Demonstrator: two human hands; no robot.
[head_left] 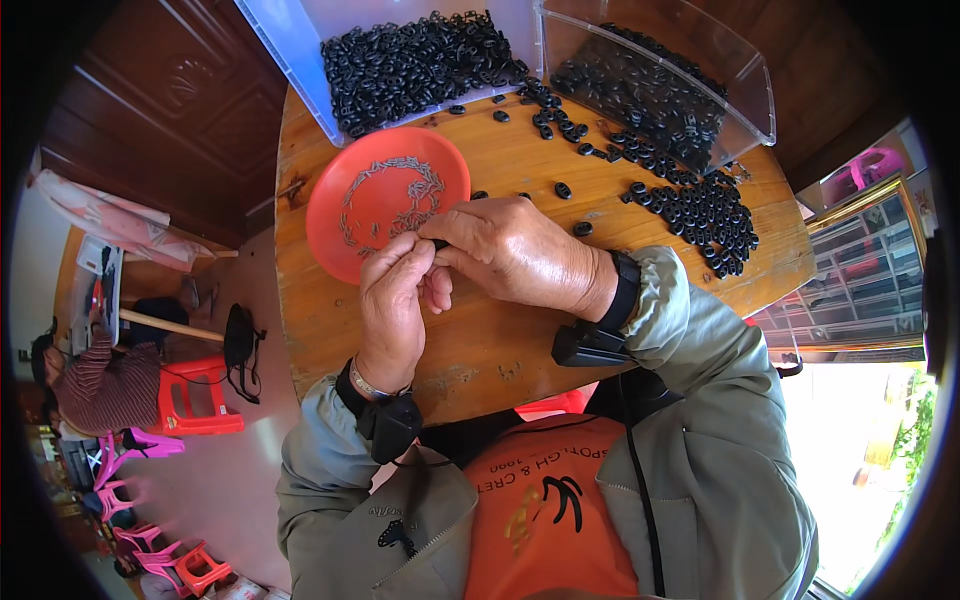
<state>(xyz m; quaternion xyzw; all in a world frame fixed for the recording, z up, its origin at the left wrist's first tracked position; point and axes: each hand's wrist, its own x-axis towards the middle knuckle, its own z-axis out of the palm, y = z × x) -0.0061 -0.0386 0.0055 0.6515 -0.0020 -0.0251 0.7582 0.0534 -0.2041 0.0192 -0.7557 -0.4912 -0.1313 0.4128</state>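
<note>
My left hand (395,300) and my right hand (520,248) meet over the near edge of a red-orange plate (322,215). Both are closed, fingertips together, on a small black plastic piece (440,244) that shows only in part. Fingers hide the rest of it, and whether a metal bit is held too cannot be made out. Small thin grey metal pieces (405,165) lie in a loose ring and a heap on the plate. Just beyond my right hand, a few black oval pieces with holes (583,229) rest on the wooden table (480,365).
A whitish plastic bin (290,60) full of black pieces stands at the back. Beside it a clear tilted container (755,110) holds more, spilling toward a pile (710,220) at the right. A person (110,385) sits far left, near a red stool (195,395).
</note>
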